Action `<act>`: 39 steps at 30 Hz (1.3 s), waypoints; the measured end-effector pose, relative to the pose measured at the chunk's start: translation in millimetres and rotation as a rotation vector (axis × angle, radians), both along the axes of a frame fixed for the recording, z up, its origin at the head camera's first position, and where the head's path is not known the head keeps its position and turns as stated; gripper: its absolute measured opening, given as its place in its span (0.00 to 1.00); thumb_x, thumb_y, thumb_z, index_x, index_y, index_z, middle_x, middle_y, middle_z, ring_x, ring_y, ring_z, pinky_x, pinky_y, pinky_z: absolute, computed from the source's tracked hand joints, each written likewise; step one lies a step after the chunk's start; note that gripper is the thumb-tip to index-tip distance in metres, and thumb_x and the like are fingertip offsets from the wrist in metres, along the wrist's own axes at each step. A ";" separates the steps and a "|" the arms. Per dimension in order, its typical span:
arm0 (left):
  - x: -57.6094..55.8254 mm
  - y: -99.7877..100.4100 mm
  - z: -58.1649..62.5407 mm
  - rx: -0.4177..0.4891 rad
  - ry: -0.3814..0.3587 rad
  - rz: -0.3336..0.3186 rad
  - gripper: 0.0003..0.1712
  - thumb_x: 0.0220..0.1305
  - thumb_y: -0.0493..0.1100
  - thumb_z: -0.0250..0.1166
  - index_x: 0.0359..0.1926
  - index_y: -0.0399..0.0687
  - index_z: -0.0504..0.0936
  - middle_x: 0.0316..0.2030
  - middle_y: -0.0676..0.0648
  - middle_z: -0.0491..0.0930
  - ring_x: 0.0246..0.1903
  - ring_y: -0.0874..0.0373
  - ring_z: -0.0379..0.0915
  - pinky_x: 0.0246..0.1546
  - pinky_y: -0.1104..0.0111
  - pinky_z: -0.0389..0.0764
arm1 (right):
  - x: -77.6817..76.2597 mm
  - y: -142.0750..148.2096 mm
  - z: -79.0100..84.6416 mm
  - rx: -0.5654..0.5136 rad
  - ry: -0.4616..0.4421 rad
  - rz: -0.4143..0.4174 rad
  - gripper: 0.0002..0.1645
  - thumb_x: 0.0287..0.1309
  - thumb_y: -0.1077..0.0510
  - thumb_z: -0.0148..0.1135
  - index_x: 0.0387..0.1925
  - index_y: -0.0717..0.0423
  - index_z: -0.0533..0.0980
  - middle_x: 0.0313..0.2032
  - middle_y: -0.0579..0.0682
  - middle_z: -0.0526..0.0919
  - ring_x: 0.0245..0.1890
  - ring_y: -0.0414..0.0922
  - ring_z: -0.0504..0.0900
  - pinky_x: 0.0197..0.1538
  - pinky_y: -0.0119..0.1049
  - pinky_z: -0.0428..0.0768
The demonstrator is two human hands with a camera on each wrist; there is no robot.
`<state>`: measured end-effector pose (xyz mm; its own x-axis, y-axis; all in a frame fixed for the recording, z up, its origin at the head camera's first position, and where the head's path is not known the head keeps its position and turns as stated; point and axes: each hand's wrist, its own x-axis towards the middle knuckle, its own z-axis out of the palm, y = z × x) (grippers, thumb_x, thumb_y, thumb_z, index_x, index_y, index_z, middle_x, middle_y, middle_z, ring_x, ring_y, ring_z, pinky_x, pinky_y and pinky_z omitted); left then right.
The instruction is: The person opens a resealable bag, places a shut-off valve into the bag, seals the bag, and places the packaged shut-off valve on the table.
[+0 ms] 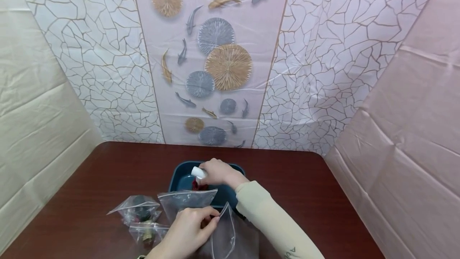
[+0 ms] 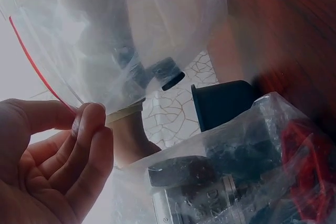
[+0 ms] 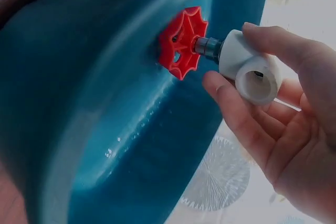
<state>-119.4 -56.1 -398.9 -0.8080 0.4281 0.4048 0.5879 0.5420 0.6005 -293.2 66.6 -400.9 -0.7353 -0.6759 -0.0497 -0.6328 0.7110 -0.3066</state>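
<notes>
My right hand [image 1: 217, 171] grips a white plastic valve [image 3: 236, 59] by its body, over the blue-green basin [image 1: 175, 179]. The valve's red handwheel [image 3: 184, 43] points into the basin in the right wrist view, and one round open port faces the camera. With thumb and fingers, my left hand [image 1: 188, 229] pinches the zip edge of a clear plastic bag [image 1: 230, 235]. That edge shows a red strip [image 2: 37, 69] in the left wrist view, where the bag hangs away from the fingers.
Left of the left hand lie clear zip bags, one with a dark part [image 1: 141, 209], another with a brass-coloured fitting [image 1: 148, 233]. The left wrist view shows a bagged metal valve [image 2: 194, 195] with a dark top and red material [image 2: 307, 166]. Patterned cloth [image 1: 223, 103] hangs behind the table [image 1: 287, 179].
</notes>
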 end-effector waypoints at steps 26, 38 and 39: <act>-2.2 5.1 0.6 0.003 -0.107 -0.008 0.07 0.62 0.44 0.61 0.37 0.51 0.85 0.23 0.64 0.79 0.20 0.75 0.70 0.21 0.76 0.72 | 68.8 83.7 117.6 -0.354 0.115 -0.071 0.21 0.53 0.42 0.64 0.49 0.36 0.75 0.30 0.34 0.79 0.24 0.35 0.75 0.26 0.33 0.75; -7.3 5.7 -6.1 0.079 -0.031 0.019 0.04 0.59 0.42 0.64 0.31 0.49 0.84 0.16 0.65 0.74 0.13 0.76 0.65 0.15 0.76 0.68 | 132.0 90.8 119.8 -0.482 0.105 0.143 0.18 0.54 0.43 0.64 0.46 0.39 0.75 0.29 0.34 0.78 0.24 0.33 0.74 0.23 0.31 0.74; -6.9 5.7 -6.7 0.081 -0.017 0.032 0.03 0.58 0.42 0.65 0.28 0.51 0.83 0.14 0.66 0.72 0.13 0.76 0.65 0.15 0.76 0.68 | 135.9 91.8 118.4 -0.490 0.099 0.157 0.18 0.54 0.43 0.64 0.46 0.39 0.75 0.30 0.34 0.78 0.24 0.33 0.74 0.23 0.30 0.74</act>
<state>-126.2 -50.5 -405.6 -0.8280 0.3680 0.4231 0.5602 0.5100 0.6528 -157.3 158.4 -282.5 -0.6088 -0.7046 0.3646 -0.7627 0.3935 -0.5133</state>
